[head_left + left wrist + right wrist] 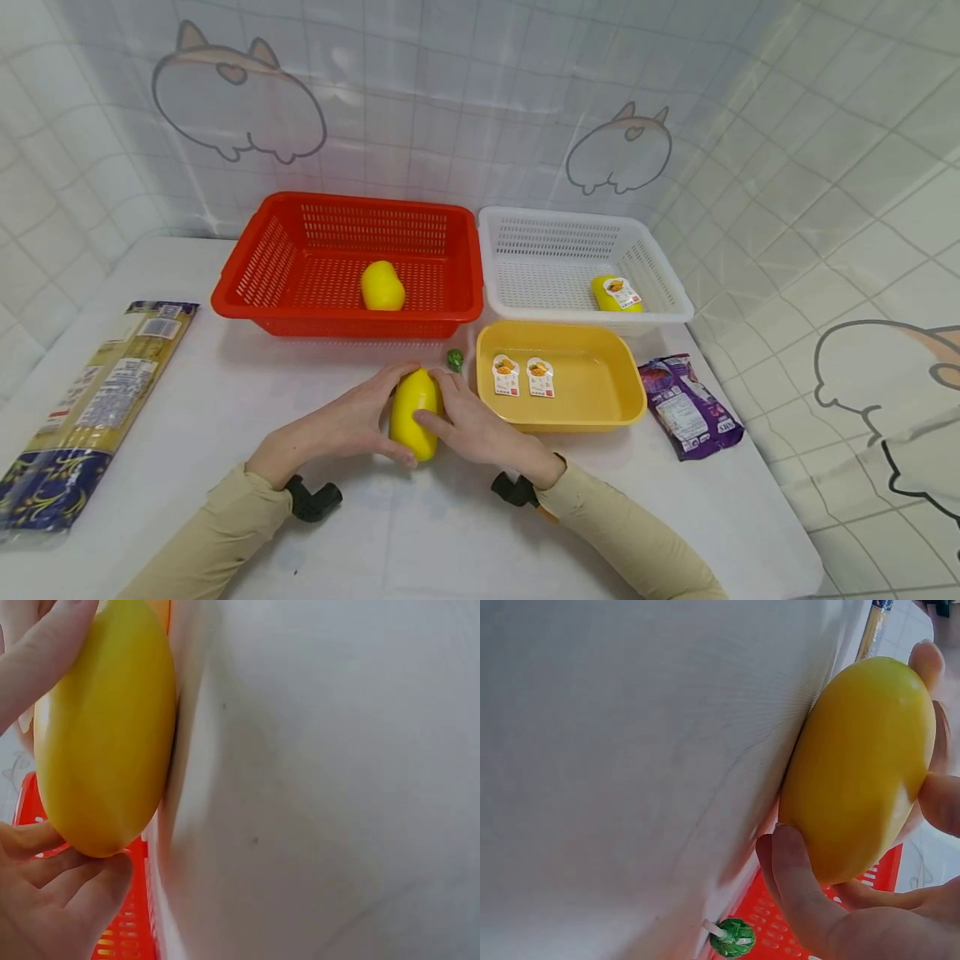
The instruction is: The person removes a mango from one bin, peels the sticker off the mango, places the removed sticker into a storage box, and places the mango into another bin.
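Between both hands, a plain yellow mango [408, 421] lies lengthwise on the white table. My left hand [348, 423] holds it from the left, the thumb at its near end and the fingers at its far end. From the right, my right hand [480, 427] grips the same mango, thumb over its top and fingertips along its side. The right wrist view shows those fingers around the smooth mango [859, 765], and no sticker shows on the visible side. In the left wrist view, the mango [109, 735] touches the tabletop.
Behind stand a red basket [352, 323] with one mango and a white basket [540, 310] with a stickered mango. A yellow tub [592, 392] holds two mango stickers. A green-wrapped lollipop [454, 359], a noodle pack [101, 408] and a purple snack bag [690, 408] lie around.
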Motion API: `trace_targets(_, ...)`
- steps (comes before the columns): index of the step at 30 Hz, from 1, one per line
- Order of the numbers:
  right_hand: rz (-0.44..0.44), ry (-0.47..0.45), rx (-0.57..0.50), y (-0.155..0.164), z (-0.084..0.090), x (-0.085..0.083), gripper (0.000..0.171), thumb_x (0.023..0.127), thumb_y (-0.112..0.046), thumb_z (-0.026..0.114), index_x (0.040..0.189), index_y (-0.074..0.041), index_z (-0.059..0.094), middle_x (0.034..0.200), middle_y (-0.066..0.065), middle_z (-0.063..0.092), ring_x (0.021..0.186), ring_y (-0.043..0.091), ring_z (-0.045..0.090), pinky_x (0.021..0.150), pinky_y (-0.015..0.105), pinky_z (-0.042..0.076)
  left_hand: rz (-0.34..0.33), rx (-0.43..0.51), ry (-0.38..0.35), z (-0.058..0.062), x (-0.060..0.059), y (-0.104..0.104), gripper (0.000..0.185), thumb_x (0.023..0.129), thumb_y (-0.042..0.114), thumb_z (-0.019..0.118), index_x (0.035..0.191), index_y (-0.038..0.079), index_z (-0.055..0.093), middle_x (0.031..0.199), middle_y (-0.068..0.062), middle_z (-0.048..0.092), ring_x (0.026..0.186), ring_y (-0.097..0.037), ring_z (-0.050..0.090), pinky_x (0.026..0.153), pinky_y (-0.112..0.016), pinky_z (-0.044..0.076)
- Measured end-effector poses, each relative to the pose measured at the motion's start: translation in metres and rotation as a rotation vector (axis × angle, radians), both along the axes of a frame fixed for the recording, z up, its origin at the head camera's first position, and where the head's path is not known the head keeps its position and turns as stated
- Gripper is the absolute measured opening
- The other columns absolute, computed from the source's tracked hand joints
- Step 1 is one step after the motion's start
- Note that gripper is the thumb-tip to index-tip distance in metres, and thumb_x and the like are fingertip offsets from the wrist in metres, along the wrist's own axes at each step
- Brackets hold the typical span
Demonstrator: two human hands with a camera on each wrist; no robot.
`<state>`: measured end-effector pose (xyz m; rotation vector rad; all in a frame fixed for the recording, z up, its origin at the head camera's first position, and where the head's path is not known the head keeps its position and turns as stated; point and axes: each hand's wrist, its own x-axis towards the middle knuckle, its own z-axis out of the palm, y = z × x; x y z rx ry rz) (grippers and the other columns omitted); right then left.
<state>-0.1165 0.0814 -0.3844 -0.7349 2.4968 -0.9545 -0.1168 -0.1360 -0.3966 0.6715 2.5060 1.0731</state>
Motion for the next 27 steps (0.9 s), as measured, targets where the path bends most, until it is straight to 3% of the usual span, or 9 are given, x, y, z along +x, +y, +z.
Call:
trace_targets(6, 0.008, -0.002, -0.012, 0.000, -0.001, 0.000, 0.069, 0.104, -0.041, 0.050, 0.157, -0.009, 0.020, 0.148, 0.010, 0.037, 0.124, 0.020, 0.043, 0.109, 0.034, 0.044, -0.038, 0.001, -0.005, 0.003, -0.001, -0.005, 0.123, 0.064, 0.052, 0.091, 0.157, 0.008, 0.023, 0.161, -0.010, 0.027, 0.143, -0.031, 0.035, 0.117, -0.056, 0.033)
trace_targets(16, 0.010, -0.014, 0.015, 0.000, 0.001, 0.001, 0.071, 0.104, -0.043, 0.049, 0.160, -0.014, 0.018, 0.152, 0.011, 0.033, 0.126, 0.021, 0.042, 0.112, 0.038, 0.042, -0.038, 0.028, -0.029, 0.010, -0.002, -0.014, 0.118, 0.063, 0.053, 0.091, 0.156, 0.016, 0.029, 0.159, -0.003, 0.033, 0.144, -0.028, 0.038, 0.115, -0.049, 0.039)
trace_targets(21, -0.001, -0.041, 0.010, 0.000, 0.001, 0.000, 0.072, 0.103, -0.043, 0.050, 0.160, -0.014, 0.017, 0.155, 0.011, 0.031, 0.129, 0.022, 0.040, 0.115, 0.042, 0.040, 0.014, 0.027, -0.032, 0.024, -0.003, -0.025, 0.117, 0.064, 0.051, 0.091, 0.157, 0.021, 0.026, 0.162, -0.005, 0.031, 0.145, -0.035, 0.035, 0.114, -0.058, 0.037)
trace_targets(27, -0.025, -0.077, 0.011, 0.000, 0.002, 0.000, 0.072, 0.103, -0.043, 0.051, 0.160, -0.013, 0.018, 0.158, 0.010, 0.029, 0.133, 0.021, 0.039, 0.118, 0.042, 0.036, 0.102, -0.008, 0.016, 0.047, -0.004, -0.046, 0.108, 0.072, 0.055, 0.085, 0.157, 0.022, 0.028, 0.161, -0.006, 0.032, 0.144, -0.039, 0.036, 0.110, -0.063, 0.039)
